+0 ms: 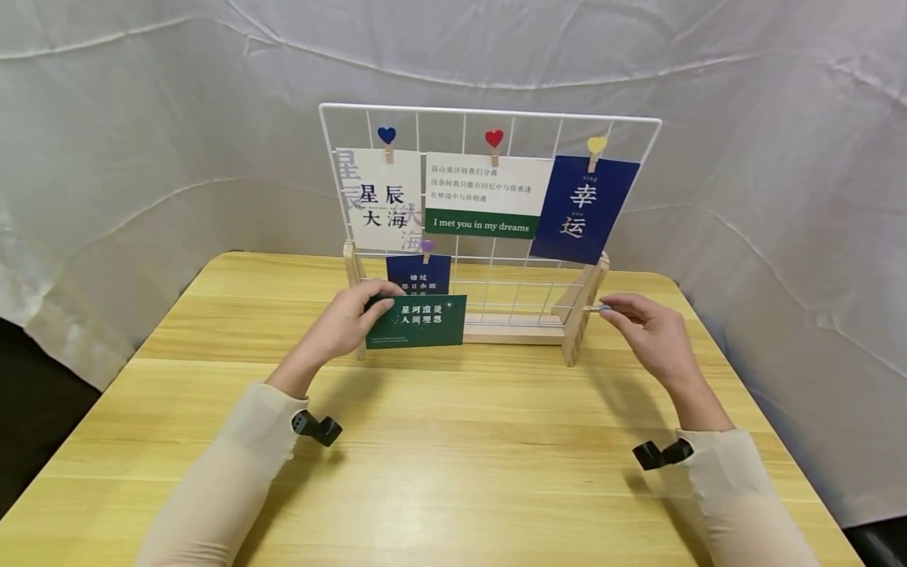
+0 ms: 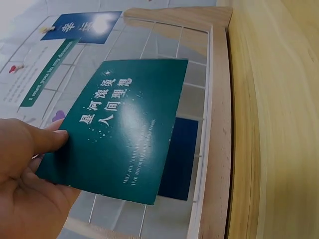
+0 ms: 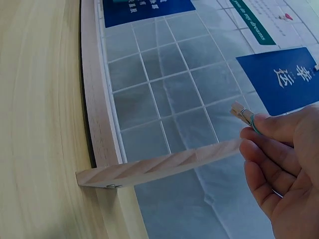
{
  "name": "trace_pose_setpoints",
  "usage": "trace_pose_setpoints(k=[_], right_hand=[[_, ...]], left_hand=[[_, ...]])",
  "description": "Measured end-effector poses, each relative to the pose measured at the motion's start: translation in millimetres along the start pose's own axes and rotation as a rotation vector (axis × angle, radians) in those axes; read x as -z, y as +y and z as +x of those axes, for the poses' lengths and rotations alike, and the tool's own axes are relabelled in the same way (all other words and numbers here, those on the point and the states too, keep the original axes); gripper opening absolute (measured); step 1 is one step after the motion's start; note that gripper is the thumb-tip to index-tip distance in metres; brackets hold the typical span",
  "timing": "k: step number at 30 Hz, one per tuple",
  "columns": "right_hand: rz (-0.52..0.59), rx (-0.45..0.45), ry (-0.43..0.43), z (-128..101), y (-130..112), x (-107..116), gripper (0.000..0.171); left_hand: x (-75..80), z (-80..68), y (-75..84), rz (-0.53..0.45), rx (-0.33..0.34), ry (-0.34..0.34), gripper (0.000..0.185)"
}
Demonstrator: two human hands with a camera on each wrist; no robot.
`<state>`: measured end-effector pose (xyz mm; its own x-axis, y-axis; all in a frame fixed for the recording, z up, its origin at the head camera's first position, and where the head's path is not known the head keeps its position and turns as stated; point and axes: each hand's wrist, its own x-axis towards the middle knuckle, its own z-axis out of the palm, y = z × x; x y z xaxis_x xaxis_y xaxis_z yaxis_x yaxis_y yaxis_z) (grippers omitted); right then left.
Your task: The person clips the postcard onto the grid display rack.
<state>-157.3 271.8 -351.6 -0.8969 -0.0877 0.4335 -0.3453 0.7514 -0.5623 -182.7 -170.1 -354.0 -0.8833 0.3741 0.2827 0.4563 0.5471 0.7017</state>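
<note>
My left hand (image 1: 347, 319) pinches a dark green card (image 1: 416, 321) with white writing by its left edge, holding it in front of the lower part of the white wire grid (image 1: 489, 213). In the left wrist view the green card (image 2: 119, 129) covers part of a small blue card (image 2: 179, 157). My right hand (image 1: 648, 323) pinches a small wooden clothespin (image 3: 242, 115) near the grid's right wooden foot (image 1: 583, 303).
The grid stands on a wooden base (image 1: 510, 327) on a yellow wooden table (image 1: 453, 449). Three cards hang from heart-topped pegs: white (image 1: 386, 198), white-and-green (image 1: 487, 195), blue (image 1: 583, 209). White cloth (image 1: 142, 142) backs the scene.
</note>
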Motion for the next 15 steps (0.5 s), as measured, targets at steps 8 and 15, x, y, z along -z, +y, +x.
trace_pose_setpoints(k=[8,15], right_hand=[[0.000,0.037,-0.033,6.3,-8.8,-3.5,0.027],[0.006,0.053,-0.038,14.8,-19.8,-5.8,0.027]], left_hand=[[-9.5,9.7,6.0,0.012,-0.023,0.021,0.019],[-18.2,19.3,11.1,0.014,-0.012,0.120,0.014]])
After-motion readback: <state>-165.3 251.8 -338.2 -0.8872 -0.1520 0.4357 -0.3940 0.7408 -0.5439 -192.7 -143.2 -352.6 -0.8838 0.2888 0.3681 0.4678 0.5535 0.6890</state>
